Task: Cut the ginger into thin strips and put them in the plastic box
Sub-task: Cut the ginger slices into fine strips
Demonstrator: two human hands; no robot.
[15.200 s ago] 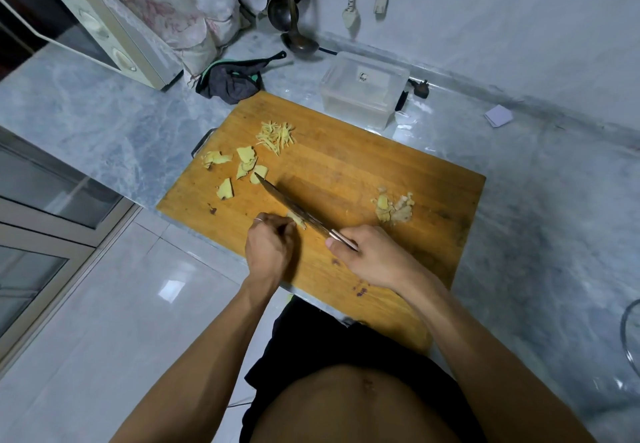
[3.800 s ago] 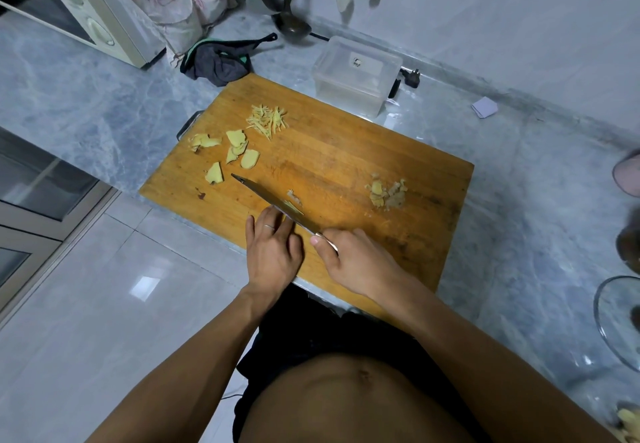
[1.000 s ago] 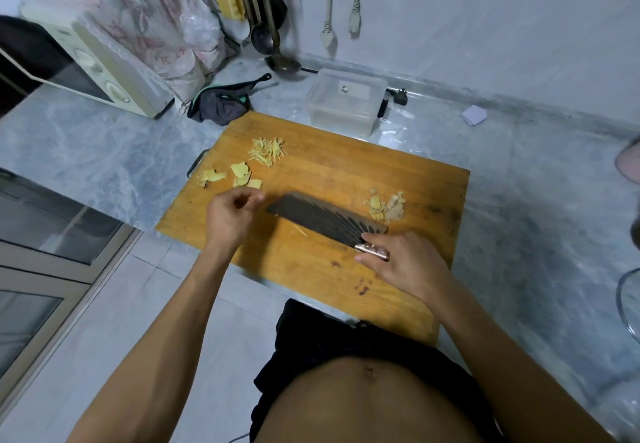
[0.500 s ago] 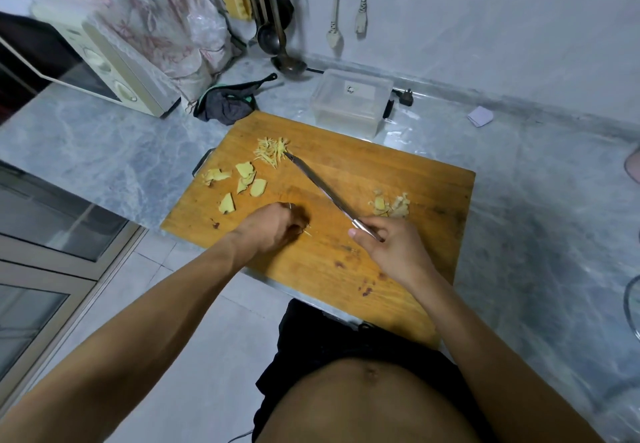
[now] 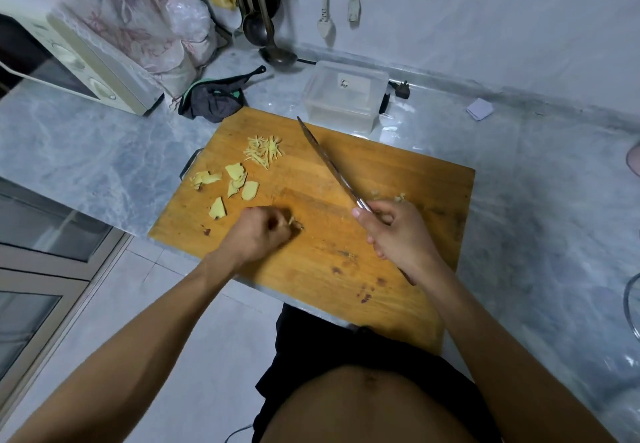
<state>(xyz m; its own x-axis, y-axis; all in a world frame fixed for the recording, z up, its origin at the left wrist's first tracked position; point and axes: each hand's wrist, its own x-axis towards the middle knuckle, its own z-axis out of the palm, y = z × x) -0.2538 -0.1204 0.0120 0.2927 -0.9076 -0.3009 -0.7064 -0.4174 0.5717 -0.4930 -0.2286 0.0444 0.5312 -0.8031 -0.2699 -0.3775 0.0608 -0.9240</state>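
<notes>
Half a second ago the left hand (image 5: 258, 235) was cupped over the cut ginger at the near middle of the wooden cutting board (image 5: 408, 179); it sits at much the same spot now, fingers curled with a few thin ginger strips (image 5: 295, 223) pinched at their tips. The right hand (image 5: 398, 235) has kept its wrapped grip on the handle of the cleaver (image 5: 329, 162), and the blade has swung slightly to the right. The blade's long axis runs diagonally, tip pointing up and away toward the clear plastic box (image 5: 344, 96) at the board's far edge, handle end down at the right hand, thin edge toward the camera. A small pile of finished strips (image 5: 265, 150) lies near the board's far left, just left of the blade tip, and flat ginger slices (image 5: 237, 183) lie scattered below it. Pale ginger scraps (image 5: 400, 197) peek out just beyond the right hand. The box stands on the marble counter (image 5: 86, 152), touching or just off the board.
</notes>
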